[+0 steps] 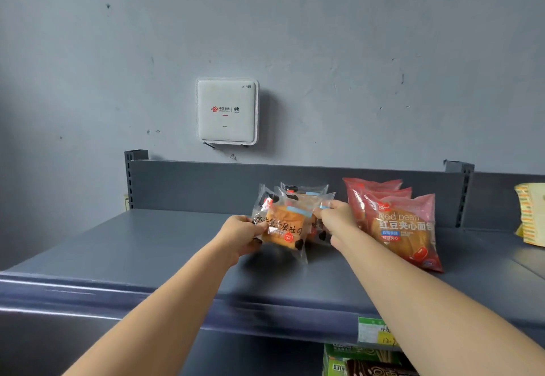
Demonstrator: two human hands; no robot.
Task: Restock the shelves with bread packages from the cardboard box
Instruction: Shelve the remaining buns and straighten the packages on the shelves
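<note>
A clear-wrapped toast bread package (284, 226) stands on the grey top shelf (147, 245), leaning against two or three like packages (306, 194) behind it. My left hand (243, 235) grips its left edge. My right hand (334, 219) pinches its right edge near the top. Just to the right stands a row of red bean bread packages (404, 222) in red wrappers, close to my right wrist. The cardboard box is out of view.
A white router box (226, 111) hangs on the grey wall above the shelf. A yellow striped package (532, 213) sits at the far right. Below the shelf lip are a price tag (373, 331) and green and dark packages (368, 361). The shelf's left half is bare.
</note>
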